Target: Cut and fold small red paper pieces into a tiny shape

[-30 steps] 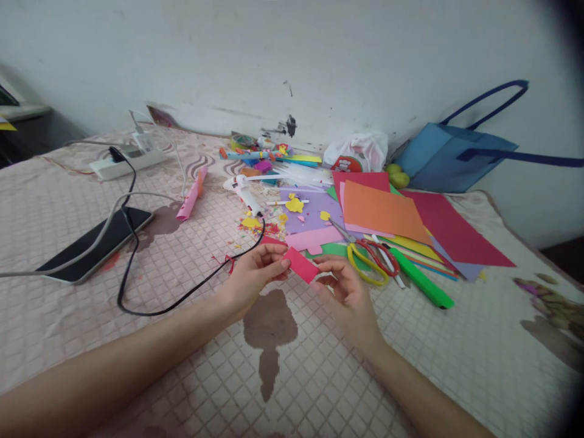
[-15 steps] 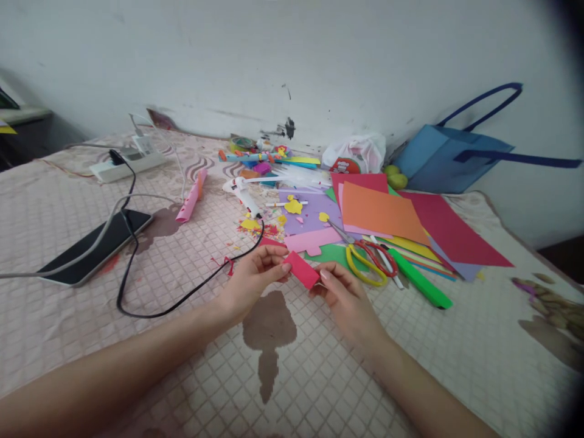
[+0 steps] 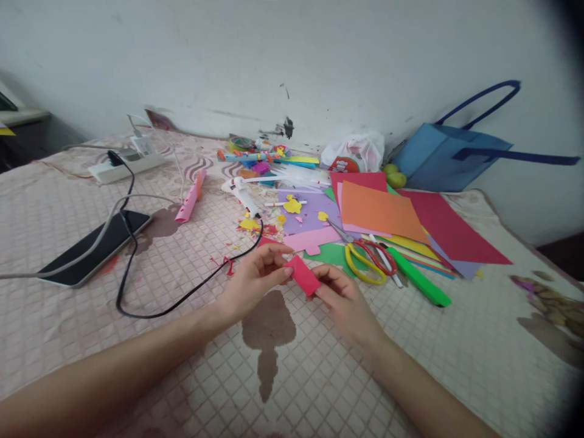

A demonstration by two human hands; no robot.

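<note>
A small folded strip of red paper (image 3: 305, 275) is held between both hands just above the quilted cloth. My left hand (image 3: 255, 281) pinches its left end with thumb and fingers. My right hand (image 3: 343, 298) grips its right end from below. Just beyond the hands lie yellow-and-red scissors (image 3: 368, 260), a green marker (image 3: 420, 277) and a pink paper cutout (image 3: 312, 238).
Sheets of coloured paper (image 3: 383, 213) are piled at the right, with a blue bag (image 3: 449, 159) against the wall. A glue gun (image 3: 243, 192) with its black cord (image 3: 182, 295), a phone (image 3: 98, 244), a power strip (image 3: 128, 164) and a pink roll (image 3: 190, 198) lie at the left.
My right hand has closed in on the red strip's right end, its fingers curling around it. The left hand keeps its pinch and has hardly moved.
</note>
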